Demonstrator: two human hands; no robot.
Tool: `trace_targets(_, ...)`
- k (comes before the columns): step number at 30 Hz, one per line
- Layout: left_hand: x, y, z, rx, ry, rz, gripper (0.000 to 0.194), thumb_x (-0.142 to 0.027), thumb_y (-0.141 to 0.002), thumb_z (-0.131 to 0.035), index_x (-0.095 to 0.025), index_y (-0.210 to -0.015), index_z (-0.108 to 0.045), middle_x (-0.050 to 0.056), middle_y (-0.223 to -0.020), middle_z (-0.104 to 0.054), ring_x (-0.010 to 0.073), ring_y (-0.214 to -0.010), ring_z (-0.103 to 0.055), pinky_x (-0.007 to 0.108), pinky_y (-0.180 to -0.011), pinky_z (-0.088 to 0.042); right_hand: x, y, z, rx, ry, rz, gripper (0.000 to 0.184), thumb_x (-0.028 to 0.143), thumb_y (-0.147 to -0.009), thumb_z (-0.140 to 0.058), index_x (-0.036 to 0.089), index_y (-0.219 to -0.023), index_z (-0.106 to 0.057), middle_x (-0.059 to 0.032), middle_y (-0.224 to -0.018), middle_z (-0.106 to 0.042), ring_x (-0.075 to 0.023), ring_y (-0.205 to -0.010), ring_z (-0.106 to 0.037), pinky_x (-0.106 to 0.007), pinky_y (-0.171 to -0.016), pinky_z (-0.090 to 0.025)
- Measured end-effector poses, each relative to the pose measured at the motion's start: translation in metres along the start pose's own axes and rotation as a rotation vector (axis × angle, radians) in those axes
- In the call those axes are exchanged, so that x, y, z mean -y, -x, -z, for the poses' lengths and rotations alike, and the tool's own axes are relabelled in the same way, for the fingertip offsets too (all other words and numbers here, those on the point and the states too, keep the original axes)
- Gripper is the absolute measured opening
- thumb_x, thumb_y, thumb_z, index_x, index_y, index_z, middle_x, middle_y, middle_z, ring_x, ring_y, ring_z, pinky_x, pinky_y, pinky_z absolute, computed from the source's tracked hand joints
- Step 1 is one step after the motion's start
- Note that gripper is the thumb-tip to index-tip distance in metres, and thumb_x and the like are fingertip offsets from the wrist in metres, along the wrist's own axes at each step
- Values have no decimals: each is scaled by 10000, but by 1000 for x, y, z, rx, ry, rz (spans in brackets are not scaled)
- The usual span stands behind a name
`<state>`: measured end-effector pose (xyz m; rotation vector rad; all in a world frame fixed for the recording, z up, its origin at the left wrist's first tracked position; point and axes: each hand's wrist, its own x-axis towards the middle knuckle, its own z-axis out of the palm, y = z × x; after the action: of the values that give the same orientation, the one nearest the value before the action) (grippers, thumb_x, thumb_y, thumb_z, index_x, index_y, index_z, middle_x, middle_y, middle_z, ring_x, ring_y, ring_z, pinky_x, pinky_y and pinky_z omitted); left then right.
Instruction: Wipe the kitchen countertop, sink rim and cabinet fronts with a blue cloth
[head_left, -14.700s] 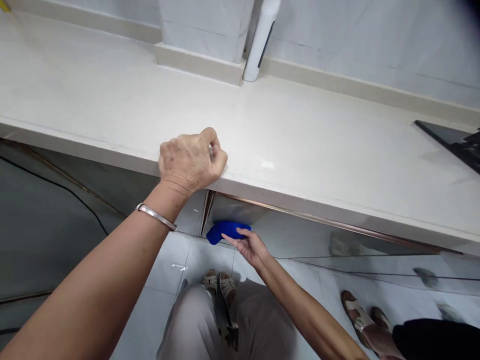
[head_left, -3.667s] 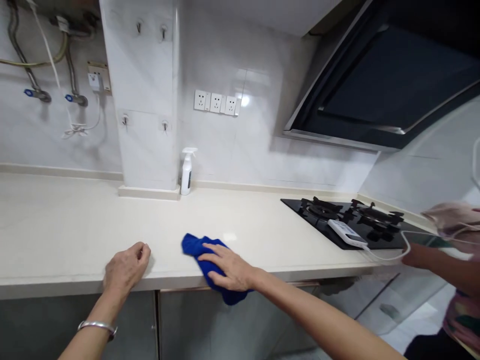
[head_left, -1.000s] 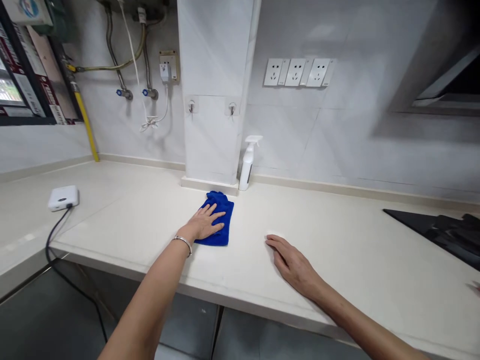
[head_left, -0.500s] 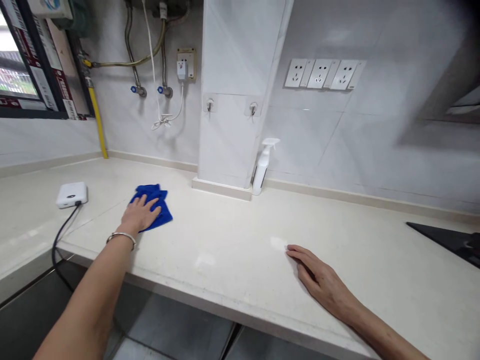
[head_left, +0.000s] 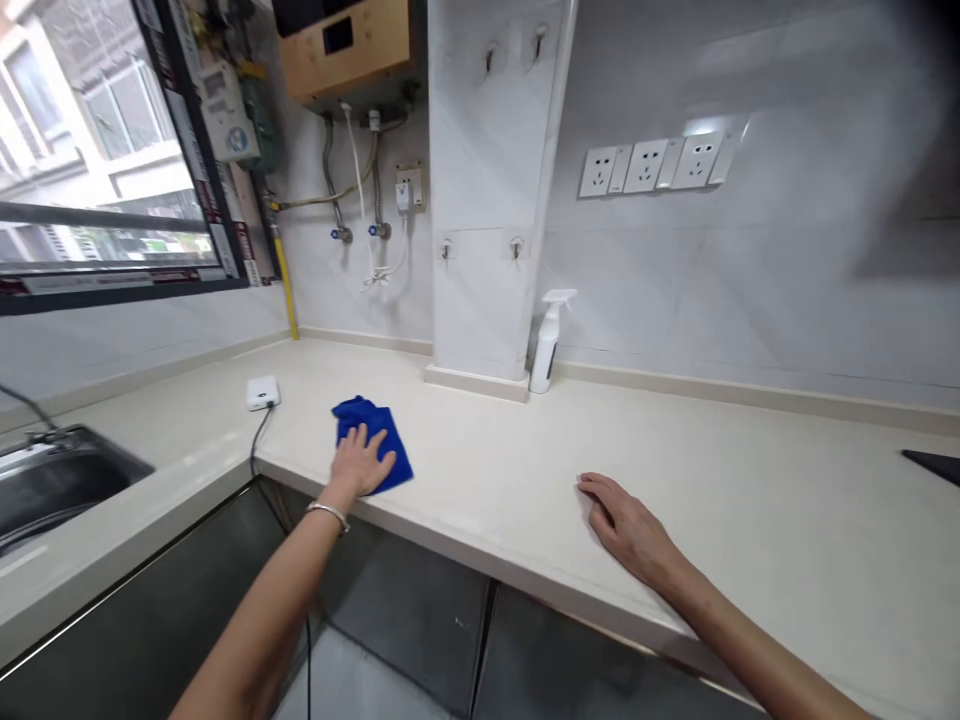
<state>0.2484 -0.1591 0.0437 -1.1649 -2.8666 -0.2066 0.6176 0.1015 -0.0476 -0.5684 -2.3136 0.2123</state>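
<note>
My left hand (head_left: pixel 361 462) lies flat on a blue cloth (head_left: pixel 394 447), its fingers spread and pressing the cloth onto the pale countertop (head_left: pixel 480 460). The cloth is rumpled at its far end, and its near side reaches close to the counter's front edge. A silver bangle (head_left: pixel 328 514) circles the left wrist. To the right, my right hand (head_left: pixel 630 525) rests on the bare counter, fingers extended and slightly bent, thumb apart, holding nothing.
A white spray bottle (head_left: pixel 547 345) stands beside the tiled pillar (head_left: pixel 480 310). Left of the cloth sits a small white device (head_left: pixel 262 393) with a black cable (head_left: pixel 259 440) hanging over the edge. Further left is a metal sink (head_left: pixel 71 480). A dark flat object (head_left: pixel 934 466) lies far right.
The view has swung left and up, bringing in the sink, more window and the water heater. My left hand and the cloth have moved closer to the counter's front edge. My right hand stays resting.
</note>
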Motion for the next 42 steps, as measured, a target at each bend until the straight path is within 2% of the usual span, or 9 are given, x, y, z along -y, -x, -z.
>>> trace_targets(9, -112, 119, -20, -18, 151, -217, 686, -590, -964, -437, -248, -1559, -439, 137, -1709, -186, 354, -1588, -126, 518, -1316, -150, 5, -4, -2, 19, -71, -36, 412, 313, -877, -372, 195, -1085, -707, -132, -1325, -665, -263, -1169, -673, -467, -1069, -548)
trace_targets(12, -133, 142, -27, -73, 204, -269, 625, -575, -981, -428, -284, -1531, -482, 124, -1703, -220, 323, -1587, -155, 489, -1321, -168, 1, -3, -5, -6, -93, -16, 398, 330, -869, -390, 201, -1058, -715, -132, -1297, -682, -264, -1169, -676, -462, -1084, -540)
trace_targets(14, -133, 149, -31, -115, 233, -309, 583, -565, -996, -414, -309, -1511, -507, 113, -1693, -258, 296, -1583, -192, 467, -1320, -191, -4, -3, -7, -20, -103, 3, 388, 333, -862, -399, 207, -1037, -722, -130, -1272, -698, -265, -1162, -682, -465, -1079, -543)
trace_targets(16, -122, 149, -32, -153, 253, -360, 539, -548, -998, -436, -327, -1478, -546, 88, -1671, -324, 273, -1568, -255, 448, -1313, -230, -9, -3, -6, -30, -104, 20, 395, 332, -859, -390, 204, -1020, -728, -132, -1248, -712, -270, -1151, -689, -479, -1072, -546)
trace_targets(18, -100, 143, -34, -198, 269, -395, 493, -501, -993, -477, -322, -1439, -586, 63, -1640, -394, 261, -1546, -313, 442, -1306, -261, -14, -2, -5, -32, -94, 35, 414, 339, -860, -378, 195, -1015, -733, -132, -1228, -723, -274, -1137, -699, -486, -1061, -553)
trace_targets(23, -25, 118, -39, -356, 292, -355, 448, -403, -998, -476, -268, -1401, -616, 76, -1590, -467, 274, -1515, -366, 502, -1299, -266, -21, 0, 1, -34, -52, 58, 422, 360, -871, -384, 196, -1026, -740, -99, -1224, -732, -255, -1120, -712, -439, -1034, -574)
trace_targets(31, 79, 68, -50, -557, 308, -310, 462, -432, -1005, -415, -222, -1339, -654, 120, -1499, -543, 304, -1448, -432, 554, -1269, -291, -27, 4, 9, 8, 18, 26, 401, 367, -881, -404, 228, -1087, -720, -51, -1254, -726, -249, -1125, -713, -447, -1027, -578)
trace_targets(37, 134, 39, -53, -648, 302, -271, 498, -470, -1007, -364, -213, -1318, -656, 123, -1458, -553, 304, -1416, -441, 555, -1263, -276, -28, 7, 18, 53, 67, -16, 375, 392, -891, -432, 265, -1128, -693, -22, -1290, -712, -245, -1120, -715, -415, -974, -599)
trace_targets(42, 169, 20, -47, -659, 268, -258, 552, -487, -996, -316, -183, -1294, -668, 145, -1426, -558, 315, -1372, -463, 542, -1227, -328, -23, 6, 21, 42, 110, -2, 357, 374, -887, -428, 276, -1125, -676, -17, -1270, -719, -245, -1094, -722, -407, -952, -604)
